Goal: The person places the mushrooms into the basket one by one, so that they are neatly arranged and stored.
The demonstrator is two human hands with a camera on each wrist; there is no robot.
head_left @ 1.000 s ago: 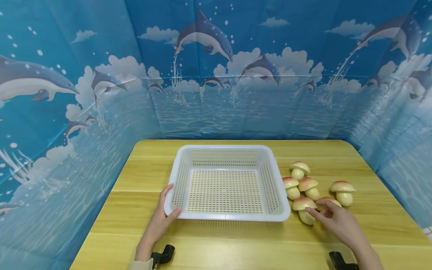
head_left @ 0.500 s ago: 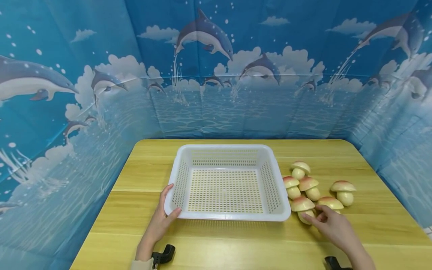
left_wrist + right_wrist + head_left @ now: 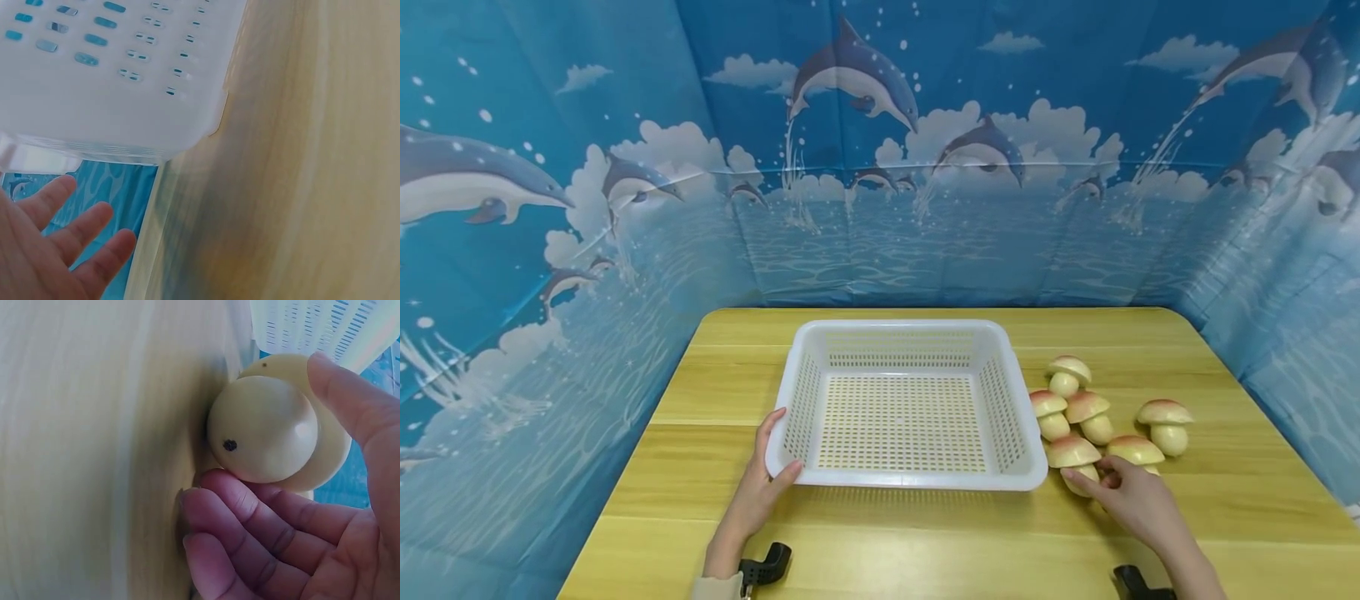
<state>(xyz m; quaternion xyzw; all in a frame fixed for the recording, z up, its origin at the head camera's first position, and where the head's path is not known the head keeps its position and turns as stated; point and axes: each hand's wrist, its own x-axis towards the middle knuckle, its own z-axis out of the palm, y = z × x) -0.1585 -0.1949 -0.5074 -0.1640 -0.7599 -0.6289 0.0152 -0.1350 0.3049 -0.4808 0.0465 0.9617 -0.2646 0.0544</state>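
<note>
Closing round the nearest mushroom [image 3: 1072, 461], the right hand [image 3: 1131, 502] has thumb and fingers [image 3: 250, 506] curled about its stem at the basket's [image 3: 907, 479] right front corner on the table [image 3: 925, 542]. The left hand [image 3: 758, 492] rests with fairly straight fingers against the basket's left front corner. A sound lift, in my judgement, needs a firm pinch and clearance from the four mushrooms [image 3: 1086, 408] beside it.

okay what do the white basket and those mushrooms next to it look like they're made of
The basket looks like molded plastic: white, slightly see-through at the wall, with even rows of slots. The mushroom that the right hand grips looks like smooth plastic or foam, not real: a matte cream stem with a soft shine; which of the two I cannot tell. The table looks like light wood or a wood-grain laminate.
</note>
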